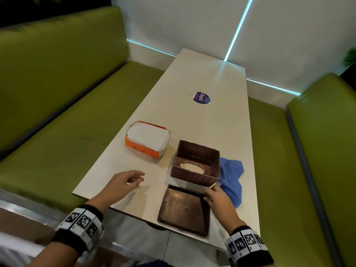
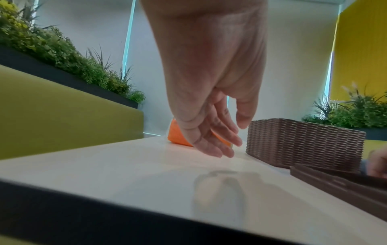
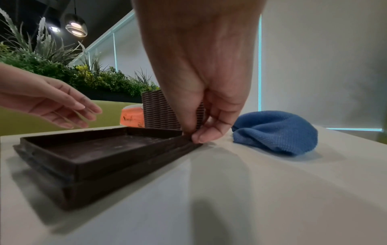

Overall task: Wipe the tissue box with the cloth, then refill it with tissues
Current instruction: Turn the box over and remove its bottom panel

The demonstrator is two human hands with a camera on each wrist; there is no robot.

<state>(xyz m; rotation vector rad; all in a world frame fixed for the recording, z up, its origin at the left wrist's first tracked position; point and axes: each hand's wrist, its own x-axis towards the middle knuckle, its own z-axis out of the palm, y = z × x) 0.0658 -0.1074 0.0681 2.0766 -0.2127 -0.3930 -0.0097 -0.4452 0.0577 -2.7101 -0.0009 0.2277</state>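
1. My right hand (image 3: 206, 131) pinches the far-right corner of the base tray (image 1: 184, 210), 6 o'clock; refill step
2. My left hand (image 1: 123, 183) hovers spread, holding nothing, 9 o'clock of tray
3. tissue box (image 1: 195, 162) inverted just past tray, cloth (image 1: 231, 176) at its 3 o'clock
4. Next: left takes tissues (image 1: 147, 138), 11 o'clock, into box

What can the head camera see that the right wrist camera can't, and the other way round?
Only the head view shows the oval slot in the box, the white tissues in the orange pack, a purple sticker and both wristbands. Only the right wrist view shows the right hand pinching the tray corner close up, the woven side of the box, hanging lamps and plants. Both show the blue cloth, the tray, the box and the open left hand.
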